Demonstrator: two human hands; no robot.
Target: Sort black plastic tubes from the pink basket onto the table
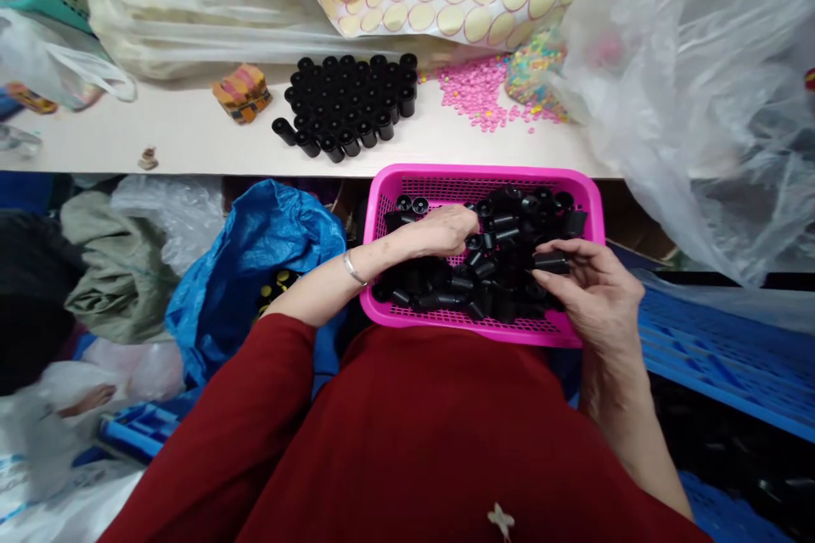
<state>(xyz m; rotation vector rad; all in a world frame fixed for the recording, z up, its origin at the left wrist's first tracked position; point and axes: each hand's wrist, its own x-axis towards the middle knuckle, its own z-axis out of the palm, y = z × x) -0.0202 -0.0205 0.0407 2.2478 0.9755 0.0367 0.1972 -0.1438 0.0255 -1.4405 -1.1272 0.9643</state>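
A pink plastic basket full of loose black plastic cylinders rests in front of my body. My right hand pinches one black cylinder between thumb and fingers over the basket's right side. Inside the basket, toward its middle, my left hand reaches among the pieces with its fingers curled. What those fingertips hold, if anything, is hidden. On the white table beyond, many similar black cylinders stand upright in a tight group.
Small pink beads lie scattered beside a clear bag of coloured beads. A patterned orange block sits left of the standing cylinders. Large clear plastic bags hang at right. A blue sack stands open below the table at left.
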